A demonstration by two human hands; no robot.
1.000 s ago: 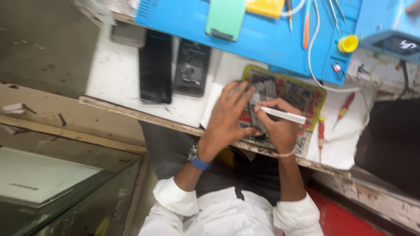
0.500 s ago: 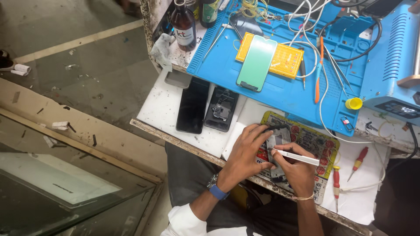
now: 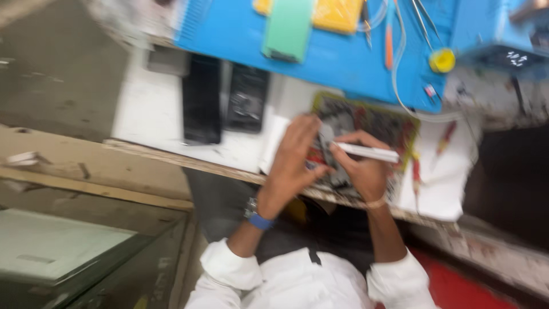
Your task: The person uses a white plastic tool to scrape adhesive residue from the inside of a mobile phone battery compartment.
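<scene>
Two hands meet over a small grey device [image 3: 327, 137] that lies on a dark patterned mat with a yellow edge [image 3: 394, 123] at the near edge of the white bench [image 3: 143, 114]. The left hand [image 3: 294, 157] lies flat with fingers stretched forward, pressing down on the device's left side. The right hand [image 3: 363, 169] is closed around a white pen-shaped tool [image 3: 366, 152], which lies nearly level, its near end touching the device; blur hides the tip.

Left of the mat, two dark phones [image 3: 201, 97] lie side by side on the bench, the right one with its back open. Behind them a blue work mat [image 3: 343, 57] carries a green phone-shaped slab [image 3: 287, 28], a yellow pad [image 3: 334, 14], tweezers and a yellow cap [image 3: 442, 60]. Red-handled screwdrivers [image 3: 416, 171] rest on white paper just right of the patterned mat. A blue band [image 3: 260, 220] circles the left wrist.
</scene>
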